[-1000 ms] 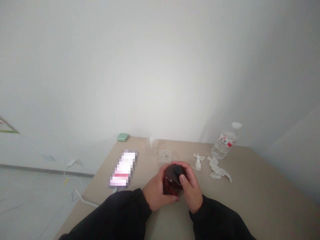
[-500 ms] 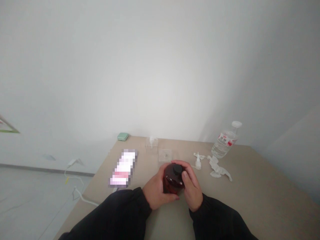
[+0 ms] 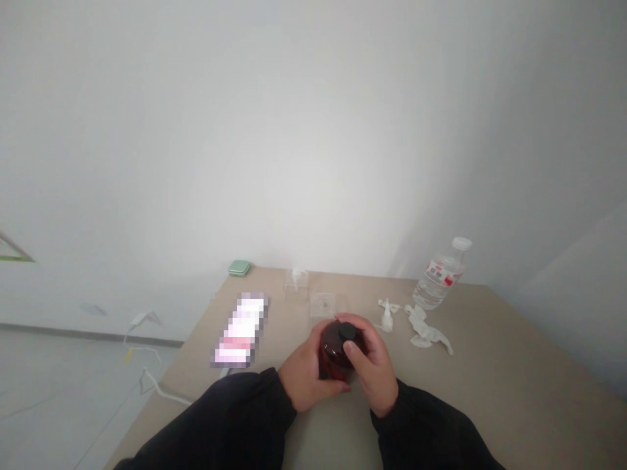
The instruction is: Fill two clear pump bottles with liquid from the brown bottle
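A dark reddish-brown bottle (image 3: pixel 334 344) with a black cap (image 3: pixel 347 331) stands between my two hands, near the front of the table. My left hand (image 3: pixel 304 377) is wrapped round its left side, thumb along the near face. From the right, my right hand (image 3: pixel 376 372) grips the bottle, its fingers curled behind the cap and its thumb resting on the shoulder just below the cap. Just beyond the bottle lies a clear square plastic piece (image 3: pixel 323 305). The bottle's base is partly hidden by my hands.
To the left lies a phone (image 3: pixel 241 329) with a blurred screen and a white cable (image 3: pixel 164 393). A green case (image 3: pixel 240 268) and a clear stand (image 3: pixel 296 282) sit near the wall. On the right are a small white nozzle bottle (image 3: pixel 386 318), crumpled tissue (image 3: pixel 427 331) and a water bottle (image 3: pixel 439 279).
My right thumb has slid left across the bottle's shoulder, to the near side of the cap. My left hand keeps its hold, and the bottle stays in place.
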Demonstrator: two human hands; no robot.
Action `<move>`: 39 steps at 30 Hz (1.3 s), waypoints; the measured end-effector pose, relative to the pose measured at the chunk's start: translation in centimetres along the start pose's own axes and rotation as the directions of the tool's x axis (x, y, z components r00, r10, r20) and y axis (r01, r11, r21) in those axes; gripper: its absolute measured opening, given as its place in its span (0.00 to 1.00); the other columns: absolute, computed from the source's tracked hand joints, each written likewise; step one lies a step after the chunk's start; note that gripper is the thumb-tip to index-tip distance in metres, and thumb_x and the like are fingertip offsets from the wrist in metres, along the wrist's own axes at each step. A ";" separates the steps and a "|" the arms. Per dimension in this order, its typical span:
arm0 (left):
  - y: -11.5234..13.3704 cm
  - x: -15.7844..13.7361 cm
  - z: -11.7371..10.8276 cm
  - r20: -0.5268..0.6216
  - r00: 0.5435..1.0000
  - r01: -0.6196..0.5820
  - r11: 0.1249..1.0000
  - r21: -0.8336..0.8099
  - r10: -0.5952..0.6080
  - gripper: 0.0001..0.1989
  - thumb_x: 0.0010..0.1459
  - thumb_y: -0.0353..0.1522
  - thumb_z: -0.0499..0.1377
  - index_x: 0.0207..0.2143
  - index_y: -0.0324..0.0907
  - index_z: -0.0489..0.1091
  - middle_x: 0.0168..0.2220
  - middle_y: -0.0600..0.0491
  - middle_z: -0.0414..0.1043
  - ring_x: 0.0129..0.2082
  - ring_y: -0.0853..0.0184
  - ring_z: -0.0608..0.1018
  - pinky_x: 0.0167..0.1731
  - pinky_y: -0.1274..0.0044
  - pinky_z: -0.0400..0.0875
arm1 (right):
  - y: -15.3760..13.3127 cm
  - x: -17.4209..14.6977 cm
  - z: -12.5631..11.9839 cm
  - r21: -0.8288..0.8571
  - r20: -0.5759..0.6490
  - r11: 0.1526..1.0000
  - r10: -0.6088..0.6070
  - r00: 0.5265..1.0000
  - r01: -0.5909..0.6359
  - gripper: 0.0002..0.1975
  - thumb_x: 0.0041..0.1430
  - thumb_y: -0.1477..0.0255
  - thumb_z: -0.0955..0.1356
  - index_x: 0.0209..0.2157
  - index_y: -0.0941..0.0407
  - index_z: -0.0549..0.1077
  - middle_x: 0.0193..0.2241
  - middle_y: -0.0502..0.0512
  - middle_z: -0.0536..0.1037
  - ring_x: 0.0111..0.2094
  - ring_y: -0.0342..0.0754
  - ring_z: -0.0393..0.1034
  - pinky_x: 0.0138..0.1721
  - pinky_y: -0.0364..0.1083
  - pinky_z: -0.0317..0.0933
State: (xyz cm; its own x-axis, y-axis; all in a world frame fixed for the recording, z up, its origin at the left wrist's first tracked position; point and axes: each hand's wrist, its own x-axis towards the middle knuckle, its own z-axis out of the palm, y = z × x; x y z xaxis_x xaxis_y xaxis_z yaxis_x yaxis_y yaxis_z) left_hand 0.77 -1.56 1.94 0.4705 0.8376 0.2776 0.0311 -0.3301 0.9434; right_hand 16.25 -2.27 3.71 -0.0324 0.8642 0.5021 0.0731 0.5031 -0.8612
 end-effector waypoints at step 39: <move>-0.3 -0.1 -0.1 0.011 1.000 0.013 1.000 -0.016 -0.013 0.48 0.38 0.24 0.70 0.60 0.44 0.51 0.55 0.46 0.66 0.54 0.54 0.69 0.58 0.63 0.59 | 1.3 2.6 -11.3 -0.949 -0.240 0.019 0.610 0.756 -0.316 0.16 0.52 0.56 0.63 0.29 0.53 0.72 0.29 0.61 0.77 0.33 0.59 0.73 0.31 0.52 0.60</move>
State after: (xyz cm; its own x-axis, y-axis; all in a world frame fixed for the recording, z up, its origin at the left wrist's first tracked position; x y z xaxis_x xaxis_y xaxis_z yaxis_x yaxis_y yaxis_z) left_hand 0.62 -1.46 1.61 0.4797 0.8370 0.2632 0.0232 -0.3120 0.9498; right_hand 27.48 0.54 4.83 0.2591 0.9575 -0.1264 0.9571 -0.2721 -0.0997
